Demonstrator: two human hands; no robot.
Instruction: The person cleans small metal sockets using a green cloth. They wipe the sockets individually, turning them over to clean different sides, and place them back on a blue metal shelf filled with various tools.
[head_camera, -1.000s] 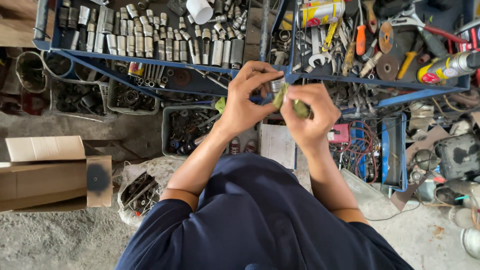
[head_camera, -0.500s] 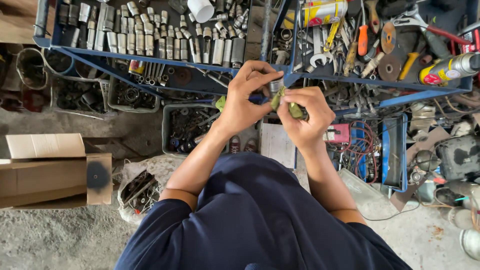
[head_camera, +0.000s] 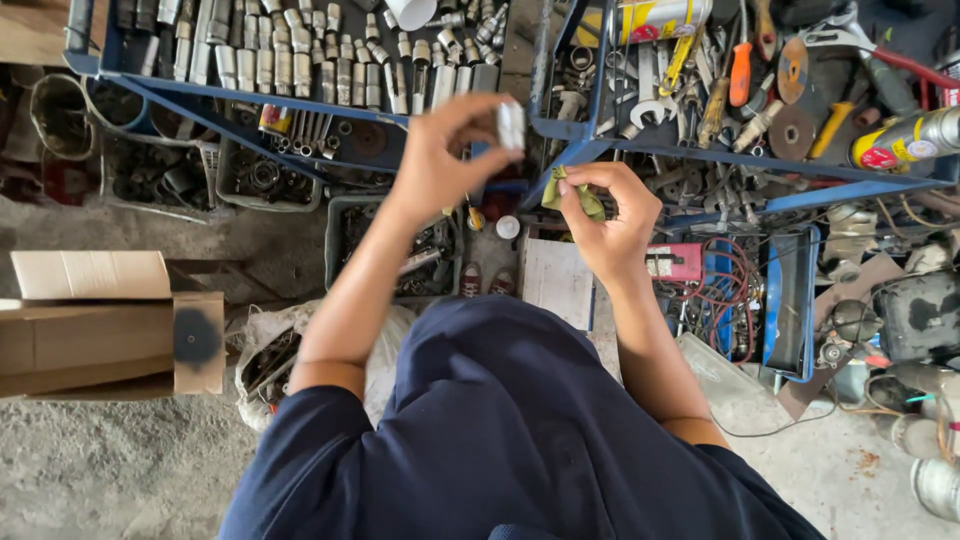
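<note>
The socket (head_camera: 512, 125) was blurred and half hidden by the left hand (head_camera: 440, 160), whose grip pinched it over the front edge of the blue tray (head_camera: 250, 100). It looked short, silvery and cylindrical. The right hand (head_camera: 610, 225) pinched a crumpled green rag (head_camera: 575, 195) just beside it.

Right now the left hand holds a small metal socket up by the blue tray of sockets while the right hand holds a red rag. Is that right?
Not quite. In the head view the rag pinched in the right hand is olive green, not red. The rest stands: the left hand holds a small metal socket up by the blue tray of sockets.
</note>
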